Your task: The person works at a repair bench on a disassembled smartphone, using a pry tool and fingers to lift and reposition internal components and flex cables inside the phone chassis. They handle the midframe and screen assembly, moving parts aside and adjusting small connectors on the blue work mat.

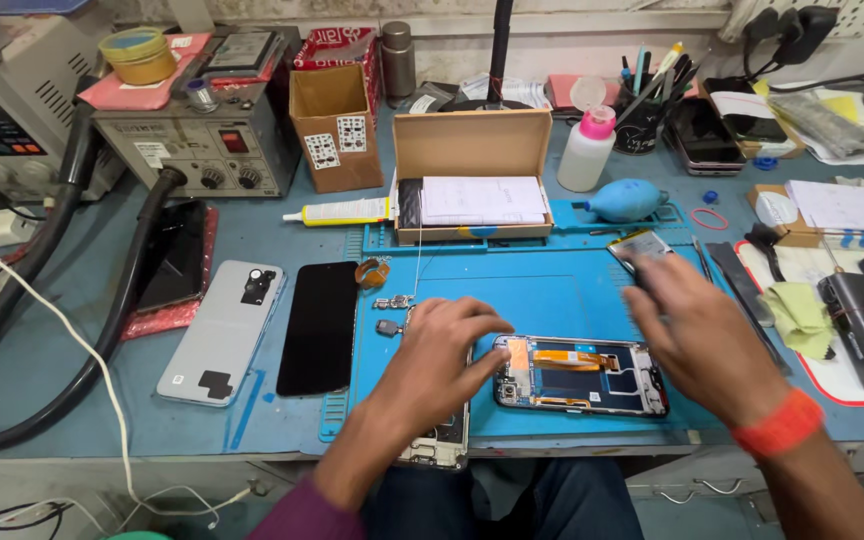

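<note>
White-labelled cardboard box [473, 175] behind blue mat [542, 290], beyond both hands.

A smooth matt blue rubber mat [552, 300] covers the bench's front edge, bearing an opened phone frame [582, 377] of shiny metal with orange film, beside a glossy black glass screen [319, 327] and matt cardboard box [472, 145].

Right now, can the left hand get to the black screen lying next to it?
Probably yes. The left hand rests on the blue mat, and the black screen lies flat just to its left with nothing between them but the mat's edge.
</note>
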The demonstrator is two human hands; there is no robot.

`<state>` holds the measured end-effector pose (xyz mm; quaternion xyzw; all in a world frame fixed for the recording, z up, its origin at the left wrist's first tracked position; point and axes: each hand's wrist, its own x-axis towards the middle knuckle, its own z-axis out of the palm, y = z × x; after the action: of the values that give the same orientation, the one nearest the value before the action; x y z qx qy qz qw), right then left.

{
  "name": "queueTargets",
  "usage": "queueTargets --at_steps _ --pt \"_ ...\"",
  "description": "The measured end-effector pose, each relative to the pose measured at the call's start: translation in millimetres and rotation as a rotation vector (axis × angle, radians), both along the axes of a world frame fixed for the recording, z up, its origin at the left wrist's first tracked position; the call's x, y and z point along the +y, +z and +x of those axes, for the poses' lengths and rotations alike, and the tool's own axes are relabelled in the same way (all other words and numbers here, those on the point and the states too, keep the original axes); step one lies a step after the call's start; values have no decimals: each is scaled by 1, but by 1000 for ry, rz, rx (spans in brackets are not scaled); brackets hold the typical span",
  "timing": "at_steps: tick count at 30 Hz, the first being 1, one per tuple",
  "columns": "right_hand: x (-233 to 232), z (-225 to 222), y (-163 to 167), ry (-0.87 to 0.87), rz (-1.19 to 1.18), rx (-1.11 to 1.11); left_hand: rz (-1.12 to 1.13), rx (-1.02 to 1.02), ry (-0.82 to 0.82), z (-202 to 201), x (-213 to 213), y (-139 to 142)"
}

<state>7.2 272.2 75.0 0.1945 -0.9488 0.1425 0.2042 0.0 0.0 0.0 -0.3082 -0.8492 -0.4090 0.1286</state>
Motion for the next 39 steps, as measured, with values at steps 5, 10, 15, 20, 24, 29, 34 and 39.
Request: queueTargets --at_steps 5,10,15,20,24,29,34,39 --pt "-23 -55 -3 -27 264 -135 -179 -104 -77 -48 2 18" --pt "-43 -48 12 244 24 106 -130 -209 -96 -68 -9 41" --pt "-51 -47 24 398 -60 -262 -178 -358 -63 -80 -5 56" --pt "-50 -64 28 358 -11 -326 -145 -373 -31 -87 -1 65" --pt "-39 -71 27 346 -105 -328 -105 -361 -34 -89 5 65" --pt "-33 -83 26 401 -41 -266 -137 -370 -29 -101 14 71" --pt "-15 -86 34 449 51 -244 -136 -386 -19 -101 33 77" --pt "-2 -80 39 469 140 -185 -108 -360 -29 -93 46 77"
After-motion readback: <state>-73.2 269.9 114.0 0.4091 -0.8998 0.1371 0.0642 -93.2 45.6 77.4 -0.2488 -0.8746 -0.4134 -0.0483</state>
